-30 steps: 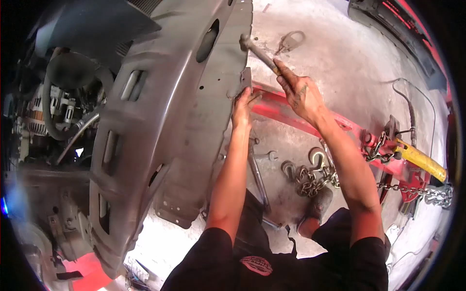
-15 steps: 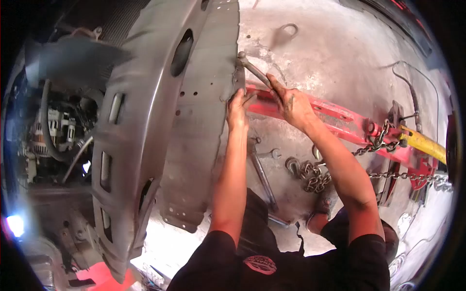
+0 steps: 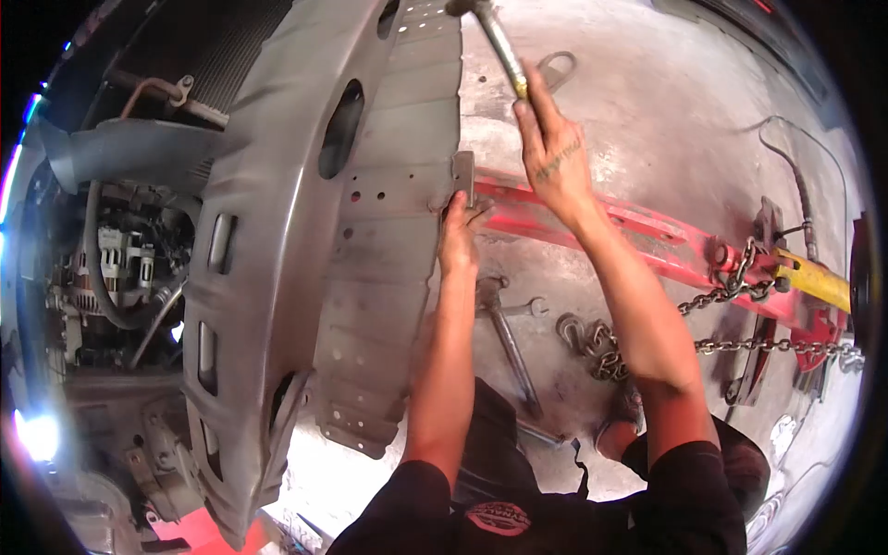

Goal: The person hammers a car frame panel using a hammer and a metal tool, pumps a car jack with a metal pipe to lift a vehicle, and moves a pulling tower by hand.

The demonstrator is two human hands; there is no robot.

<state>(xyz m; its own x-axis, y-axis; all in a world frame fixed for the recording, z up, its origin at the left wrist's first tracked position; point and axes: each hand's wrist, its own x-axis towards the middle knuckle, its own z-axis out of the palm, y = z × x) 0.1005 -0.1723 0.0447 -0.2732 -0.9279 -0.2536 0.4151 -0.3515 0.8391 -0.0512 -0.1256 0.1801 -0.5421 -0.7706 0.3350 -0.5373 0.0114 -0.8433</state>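
Observation:
My right hand (image 3: 561, 165) is wrapped round the handle of a hammer (image 3: 502, 48), which is raised with its head near the top edge of the view. Below and to the left, my left hand (image 3: 458, 239) is closed at the edge of a grey metal panel (image 3: 384, 250). Its fingers hold the lower end of a small flat metal piece (image 3: 463, 172) that stands against this edge. The hammer head is well apart from that piece. To the panel's left runs a long curved bumper beam (image 3: 264, 240) with slots in it.
A red steel beam (image 3: 638, 222) with a chain (image 3: 717, 298) and a yellow cylinder (image 3: 814, 280) lies right. On the floor are another hammer (image 3: 511, 347), a wrench (image 3: 527, 307) and a metal loop (image 3: 558, 69). An engine bay (image 3: 120, 268) is left.
My right hand has lifted the hammer up and away from the panel's edge. My left hand stays at the edge, and the small metal piece above it now shows more clearly. The view has shifted slightly.

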